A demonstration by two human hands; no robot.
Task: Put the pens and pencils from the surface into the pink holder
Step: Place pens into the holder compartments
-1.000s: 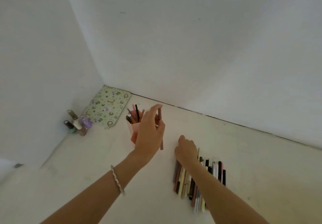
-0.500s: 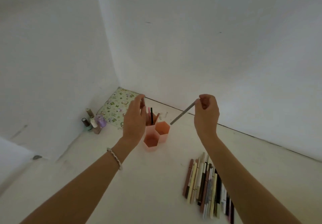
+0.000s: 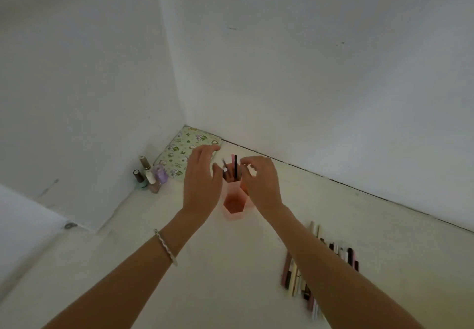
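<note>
The pink holder [image 3: 233,206] with hexagonal compartments stands on the white surface near the corner. Its far compartment holds several upright pens [image 3: 235,167]; the near one looks empty. My left hand [image 3: 202,177] hovers at the holder's left, fingers spread and relaxed, holding nothing. My right hand [image 3: 260,180] hovers at the holder's right over the rim, fingers loosely bent, nothing visible between them. A row of pens and pencils [image 3: 295,275] lies on the surface at the lower right, partly hidden by my right forearm.
A green patterned pouch [image 3: 179,153] lies in the corner behind the holder. Several nail polish bottles [image 3: 150,176] stand against the left wall. White walls close in the left and back sides.
My right hand carried a grey pencil to the holder and no longer holds it. My left hand let go of its brown pen at the holder and opened.
</note>
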